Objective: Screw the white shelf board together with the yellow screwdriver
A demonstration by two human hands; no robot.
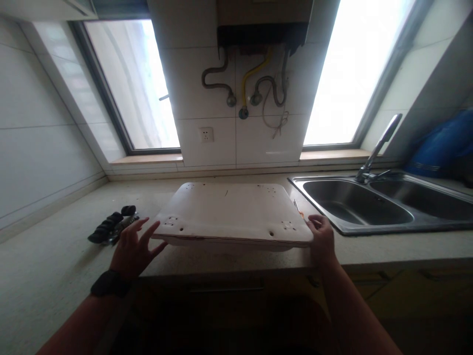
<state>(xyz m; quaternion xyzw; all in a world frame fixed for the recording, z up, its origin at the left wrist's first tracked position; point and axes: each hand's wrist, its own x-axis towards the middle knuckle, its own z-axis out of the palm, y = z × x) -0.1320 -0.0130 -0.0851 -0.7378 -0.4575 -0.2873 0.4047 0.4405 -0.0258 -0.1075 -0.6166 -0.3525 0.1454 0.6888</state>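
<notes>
I can read no text, label, brand, number or sign in the head-camera feed, on the worktop (44,281) or anywhere around it.
</notes>
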